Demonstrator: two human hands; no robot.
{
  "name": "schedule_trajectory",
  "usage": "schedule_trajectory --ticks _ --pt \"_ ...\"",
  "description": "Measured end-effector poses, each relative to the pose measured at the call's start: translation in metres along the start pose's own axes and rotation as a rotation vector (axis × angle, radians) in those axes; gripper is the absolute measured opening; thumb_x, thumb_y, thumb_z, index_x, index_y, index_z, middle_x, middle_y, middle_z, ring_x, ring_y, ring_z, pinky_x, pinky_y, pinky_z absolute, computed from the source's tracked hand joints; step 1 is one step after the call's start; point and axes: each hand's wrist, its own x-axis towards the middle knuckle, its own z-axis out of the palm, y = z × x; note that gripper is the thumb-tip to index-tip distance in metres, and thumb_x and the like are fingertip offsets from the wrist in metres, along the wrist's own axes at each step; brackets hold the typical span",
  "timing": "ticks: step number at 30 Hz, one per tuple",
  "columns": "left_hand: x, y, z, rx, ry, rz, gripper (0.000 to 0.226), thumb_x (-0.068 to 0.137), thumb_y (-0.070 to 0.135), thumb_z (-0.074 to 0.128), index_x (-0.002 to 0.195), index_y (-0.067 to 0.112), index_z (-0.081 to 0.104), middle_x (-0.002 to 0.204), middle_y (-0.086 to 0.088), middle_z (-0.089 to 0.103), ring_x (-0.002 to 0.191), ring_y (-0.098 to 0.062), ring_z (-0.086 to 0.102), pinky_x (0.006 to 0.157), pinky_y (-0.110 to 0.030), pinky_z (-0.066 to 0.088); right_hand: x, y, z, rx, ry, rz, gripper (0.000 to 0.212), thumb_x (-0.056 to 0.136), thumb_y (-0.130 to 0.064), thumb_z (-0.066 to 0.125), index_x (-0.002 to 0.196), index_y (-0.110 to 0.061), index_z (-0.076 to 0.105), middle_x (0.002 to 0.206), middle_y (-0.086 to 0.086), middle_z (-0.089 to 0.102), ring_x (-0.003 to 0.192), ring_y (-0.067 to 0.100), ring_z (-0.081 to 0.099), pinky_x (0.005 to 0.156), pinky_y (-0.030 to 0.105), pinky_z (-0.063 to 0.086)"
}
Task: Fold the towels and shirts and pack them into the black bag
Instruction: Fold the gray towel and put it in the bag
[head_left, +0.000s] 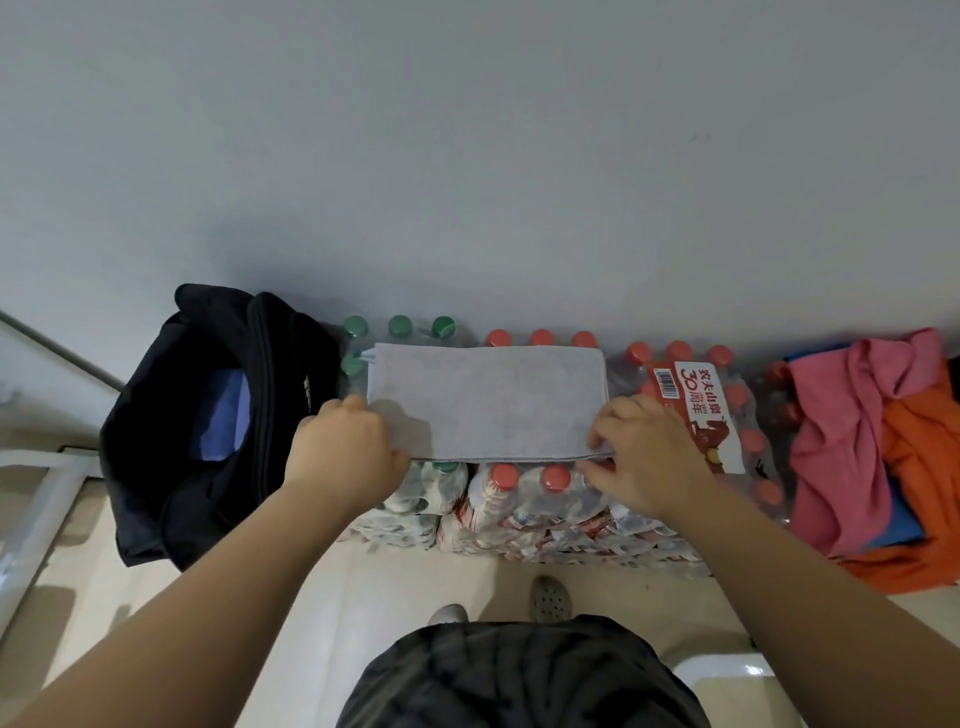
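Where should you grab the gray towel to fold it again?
Probably by its two near corners, where the left hand and right hand already sit. The gray towel lies flat and wide across the bottle packs, with its long near edge facing the person, so coming from the near side lets both ends lift together.

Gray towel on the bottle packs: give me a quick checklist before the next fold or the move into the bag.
1. Gray towel lies flat and squared, near edges aligned: ok.
2. Left hand pinches the near left corner: ok.
3. Right hand pinches the near right corner: ok.
4. Black bag is open, within reach on the left: ok.
5. Room in the bag on top of the blue cloth: cannot tell.
6. All clothes folded: not ok, the pink and orange pile on the right is unfolded.
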Motion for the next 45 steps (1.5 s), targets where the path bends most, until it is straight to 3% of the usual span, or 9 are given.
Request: schedule_trajectory --ticks 4,6,9,14,25,30,35,40,45 --pt "0.016 0.013 -0.007 -0.147 0.202 0.098 0.024 0.087 0.029 0.055 0.088 0.009 0.067 0.091 -0.011 0.057 0.086 -0.035 0.055 0.066 -0.039 0.044 0.030 -0.031 -0.015 0.080 0.094 0.021 0.049 0.093 -0.058 0.040 0.115 -0.022 0.065 0.117 -0.002 0.059 0.114 0.021 0.050 0.100 0.043 0.042" --pt "0.029 0.025 -0.004 -0.182 0.161 0.153 0.035 0.092 0.033 0.052 0.116 0.011 0.063 0.121 -0.013 0.057 0.114 -0.037 0.051 0.092 -0.049 0.046 0.052 -0.049 -0.011 0.110 -0.007 0.039 0.056 0.098 -0.057 0.035 0.142 -0.025 0.049 0.151 0.002 0.043 0.140 0.026 0.035 0.117 0.047 0.028" --pt "0.043 0.039 0.013 -0.176 -0.019 0.143 0.069 0.099 0.052 0.034 0.156 0.015 0.023 0.165 -0.011 0.016 0.152 -0.033 0.010 0.122 -0.054 0.010 0.074 -0.064 0.009 0.047 -0.167 0.043 0.073 0.098 -0.067 0.020 0.160 -0.032 0.005 0.169 -0.001 -0.007 0.155 0.025 -0.009 0.125 0.051 0.001" --pt "0.049 0.031 0.043 -0.140 -0.079 0.124 0.086 0.089 0.070 0.001 0.158 0.022 -0.013 0.165 -0.003 -0.023 0.151 -0.028 -0.023 0.121 -0.056 -0.009 0.075 -0.038 0.032 0.008 -0.246 0.164 0.081 0.087 -0.082 0.003 0.152 -0.044 -0.024 0.161 -0.003 -0.034 0.147 0.024 -0.035 0.121 0.054 -0.013" --pt "0.051 0.028 0.045 -0.189 -0.054 0.159 0.086 0.088 0.072 0.002 0.159 0.024 -0.010 0.163 -0.001 -0.026 0.150 -0.025 -0.026 0.121 -0.052 -0.013 0.067 -0.008 0.034 0.007 -0.197 0.264 0.083 0.086 -0.084 -0.001 0.152 -0.040 -0.025 0.164 0.001 -0.029 0.150 0.028 -0.028 0.121 0.055 -0.015" --pt "0.041 0.018 0.039 -0.329 0.113 0.083 0.066 0.097 0.052 0.033 0.155 0.020 0.030 0.166 -0.018 0.005 0.153 -0.038 0.002 0.124 -0.053 0.010 0.068 -0.028 0.022 -0.065 -0.157 0.224 0.080 0.090 -0.079 -0.001 0.153 -0.037 -0.025 0.162 0.003 -0.033 0.147 0.030 -0.035 0.119 0.058 -0.016" --pt "0.039 0.016 0.030 -0.322 -0.014 -0.072 0.058 0.095 0.043 0.052 0.149 0.033 0.034 0.157 -0.024 0.021 0.139 -0.043 0.025 0.111 -0.054 0.035 0.083 -0.076 0.016 -0.011 -0.179 0.050 0.077 0.092 -0.076 0.008 0.153 -0.040 -0.022 0.160 -0.006 -0.036 0.145 0.025 -0.038 0.119 0.057 -0.015" --pt "0.043 0.010 0.018 -0.272 -0.027 -0.079 0.057 0.091 0.052 0.057 0.144 0.037 0.042 0.133 -0.012 0.043 0.119 -0.034 0.037 0.102 -0.045 0.037 0.084 -0.076 0.042 -0.011 -0.231 0.090 0.075 0.090 -0.077 0.005 0.149 -0.045 -0.028 0.160 -0.008 -0.037 0.144 0.024 -0.039 0.119 0.060 -0.014" --pt "0.050 0.001 0.015 -0.561 -0.097 -0.148 0.058 0.082 0.036 0.071 0.137 0.037 0.054 0.124 -0.010 0.050 0.117 -0.036 0.045 0.105 -0.040 0.042 0.083 -0.075 0.040 -0.010 -0.218 0.086 0.075 0.090 -0.077 0.003 0.151 -0.044 -0.026 0.160 -0.008 -0.037 0.145 0.024 -0.039 0.119 0.059 -0.014"
